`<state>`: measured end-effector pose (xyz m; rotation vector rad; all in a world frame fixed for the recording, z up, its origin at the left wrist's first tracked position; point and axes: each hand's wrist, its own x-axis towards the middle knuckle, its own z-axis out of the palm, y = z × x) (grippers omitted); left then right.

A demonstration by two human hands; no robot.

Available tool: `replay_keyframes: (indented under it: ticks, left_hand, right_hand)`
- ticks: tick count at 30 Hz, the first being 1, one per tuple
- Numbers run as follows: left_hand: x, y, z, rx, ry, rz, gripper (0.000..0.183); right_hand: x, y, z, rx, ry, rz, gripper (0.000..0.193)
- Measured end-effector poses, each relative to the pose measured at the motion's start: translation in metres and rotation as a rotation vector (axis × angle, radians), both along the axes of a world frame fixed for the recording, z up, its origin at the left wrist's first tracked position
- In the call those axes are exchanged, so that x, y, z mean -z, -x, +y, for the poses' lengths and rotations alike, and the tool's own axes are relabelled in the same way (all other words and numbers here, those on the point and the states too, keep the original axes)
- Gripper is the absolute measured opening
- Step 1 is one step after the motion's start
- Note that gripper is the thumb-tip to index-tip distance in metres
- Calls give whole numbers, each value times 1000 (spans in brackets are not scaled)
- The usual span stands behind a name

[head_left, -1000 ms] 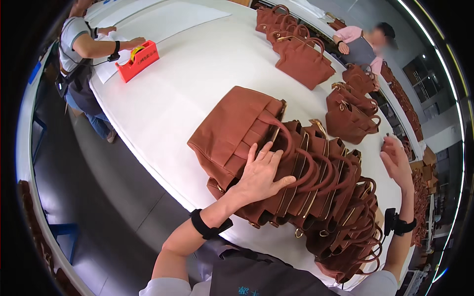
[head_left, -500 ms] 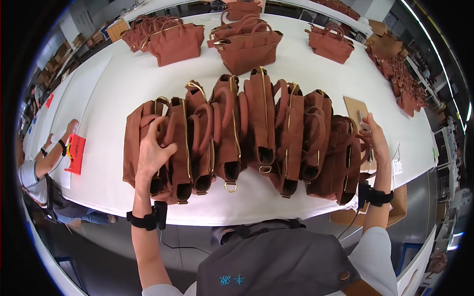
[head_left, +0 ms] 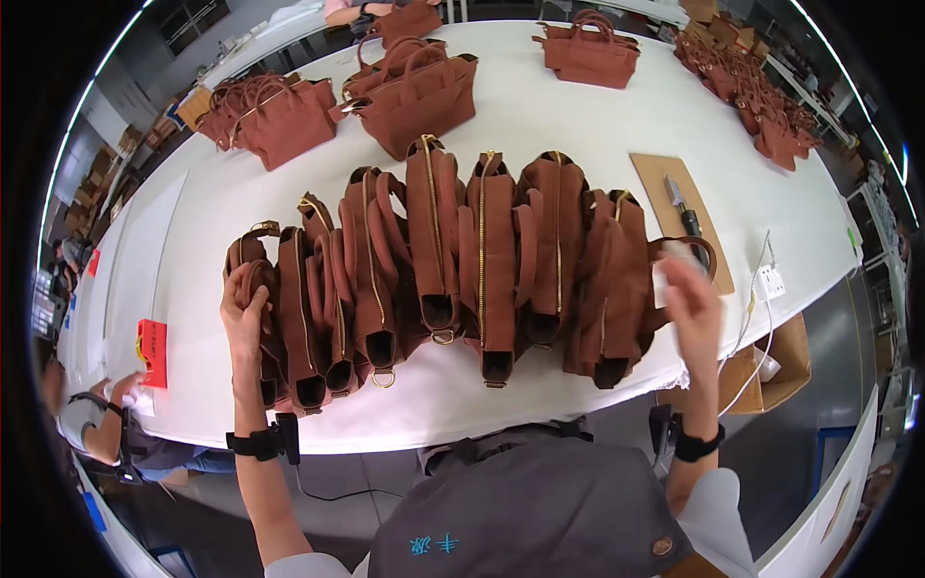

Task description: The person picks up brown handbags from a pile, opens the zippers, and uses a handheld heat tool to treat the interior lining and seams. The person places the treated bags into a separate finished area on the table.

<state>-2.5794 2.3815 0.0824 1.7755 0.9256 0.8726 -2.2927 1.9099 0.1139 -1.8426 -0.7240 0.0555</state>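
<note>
The leftmost handbag [head_left: 268, 337] of a close-packed row stands at the left hand [head_left: 241, 313], whose fingers are bent over its handle with the thumb on the near side; whether they grip it or only press against it, I cannot tell. At the other end, the right hand [head_left: 692, 299] is beside the rightmost handbag [head_left: 617, 299], near its looped handle; motion blur hides whether its fingers are closed or hold anything.

The row spans the counter [head_left: 540, 125] between the two hands, bags upright and touching, their handles crowding the gaps. Just beyond the right hand lies a brown board [head_left: 655, 183] bearing a black-handled blade [head_left: 686, 214], with a white power strip [head_left: 772, 281] farther right. A large handbag [head_left: 424, 106] stands behind the row. Far left, a red tape dispenser [head_left: 154, 356] sits near a co-worker [head_left: 96, 424].

The bags are reddish-brown and leather-like, with rounded tubular handles, long gold-coloured toothed zippers and dark openings at the near ends; metal D-rings hang from some. The counter's covering is white and smooth.
</note>
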Motion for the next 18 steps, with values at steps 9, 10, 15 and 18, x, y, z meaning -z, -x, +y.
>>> replay_keyframes:
  ticks: [9,10,15,18]
  left_hand:
    - [-34,0,-13,245,-8,296,101]
    - [-34,-4,-18,323,8,323,112]
    - [-24,-37,-80,362,-309,795,116]
    - [-2,-59,-86,94,-421,744,102]
  right_hand:
    - [203,-89,-112,57,-725,1122,44]
    - [202,-85,-83,-94,-703,1104,50]
    - [201,-85,-38,-223,-227,901,46]
    - [145,-70,2,-304,-24,783,48]
